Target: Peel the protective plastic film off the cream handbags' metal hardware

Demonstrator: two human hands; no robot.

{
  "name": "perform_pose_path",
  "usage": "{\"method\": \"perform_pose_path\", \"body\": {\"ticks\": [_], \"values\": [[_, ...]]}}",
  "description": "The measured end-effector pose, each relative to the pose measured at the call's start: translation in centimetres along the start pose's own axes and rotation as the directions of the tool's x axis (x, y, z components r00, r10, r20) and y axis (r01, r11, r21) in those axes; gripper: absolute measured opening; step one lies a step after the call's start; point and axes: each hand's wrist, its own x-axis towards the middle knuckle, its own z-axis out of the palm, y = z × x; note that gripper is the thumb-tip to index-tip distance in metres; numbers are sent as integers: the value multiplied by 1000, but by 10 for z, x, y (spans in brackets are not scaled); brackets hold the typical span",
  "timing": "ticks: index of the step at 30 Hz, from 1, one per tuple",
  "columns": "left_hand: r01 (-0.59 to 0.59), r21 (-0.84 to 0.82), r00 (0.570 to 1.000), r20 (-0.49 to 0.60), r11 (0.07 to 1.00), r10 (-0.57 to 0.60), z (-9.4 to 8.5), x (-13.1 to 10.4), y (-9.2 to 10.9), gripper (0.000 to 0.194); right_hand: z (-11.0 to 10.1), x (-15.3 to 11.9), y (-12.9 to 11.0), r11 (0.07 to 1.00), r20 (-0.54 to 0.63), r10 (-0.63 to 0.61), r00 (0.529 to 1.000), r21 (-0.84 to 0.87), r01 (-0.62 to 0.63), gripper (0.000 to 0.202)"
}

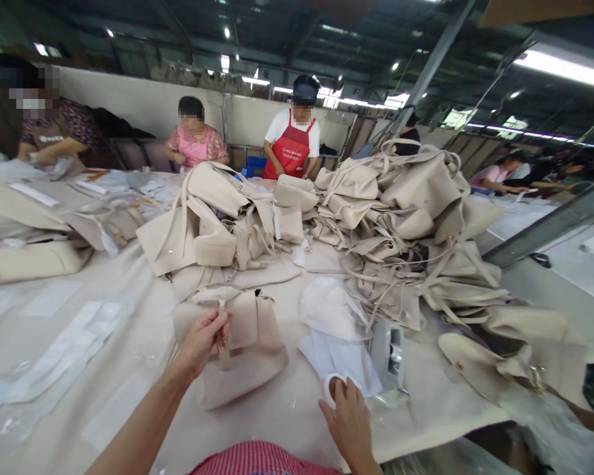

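Note:
A beige handbag (pixel 257 336) lies on the cloth-covered table in front of me. My left hand (pixel 210 340) is closed in a pinch on a small strap end at the bag's upper part, where a bit of metal hardware shows near the fingers. To the right, my right hand (pixel 346 412) grips a roll of white tape (pixel 332 389) with a brown core, fingers over its rim. The roll rests at the lower edge of some white paper sheets (pixel 344 353). Just beyond that hand stands a grey tape dispenser (pixel 387 353).
A large heap of beige handbags (pixel 386 198) fills the back right. More bag pieces (pixel 54 211) and white paper strips (pixel 69 343) lie on the left. Several people work across the table, one in a red apron (pixel 290 148). A slanting metal post (pixel 549 224) stands right.

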Motion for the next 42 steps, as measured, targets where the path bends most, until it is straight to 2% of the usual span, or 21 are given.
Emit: {"method": "perform_pose_path", "body": {"ticks": [2,4,7,10,13,16,20,24,27,30,33,35,38,40,42], "values": [[33,13,999,-24,999,-32,0,-3,-7,51,16,-12,19,977,-6,-17,1000,-212,16,30],[53,7,998,-45,999,-53,-1,-4,-11,52,28,-18,29,969,8,-42,999,-245,43,29],[49,5,997,-56,999,-48,-4,-6,-14,52,34,-9,44,996,-13,-74,997,-49,73,27],[35,15,997,-70,999,-34,-4,-10,-13,51,36,21,66,986,-97,-45,994,158,60,46],[27,24,995,-95,999,-25,-1,-15,-11,52,43,59,86,983,-139,-40,989,175,65,60],[32,40,993,-112,999,-27,4,-19,-8,54,50,86,97,984,-137,-64,988,158,85,54],[32,31,988,-153,999,-26,6,-20,-4,56,53,91,102,984,-108,-87,990,144,102,44],[21,16,979,-201,1000,-18,7,-23,-3,58,48,90,113,974,-89,-132,987,172,146,56],[18,24,980,-197,1000,-13,9,-25,-7,57,32,95,113,961,-147,-131,980,225,162,67],[10,71,981,-196,997,4,12,-25,-14,52,3,102,84,934,-258,-138,956,289,212,57],[-5,138,984,-175,990,29,19,-27,-17,48,-29,105,24,880,-348,-293,891,265,393,33],[-28,167,992,-115,986,47,25,-30,-16,46,-42,105,-23,822,-396,-440,806,184,539,24],[-45,192,999,12,980,44,37,-37,-10,44,-46,100,-84,696,-409,-638,652,57,716,25],[-33,192,998,54,981,23,44,-41,-10,44,-39,96,-114,609,-394,-728,561,6,793,27],[-27,198,999,45,980,18,47,-41,-14,47,-31,90,-131,549,-379,-777,503,-15,836,28]]}}
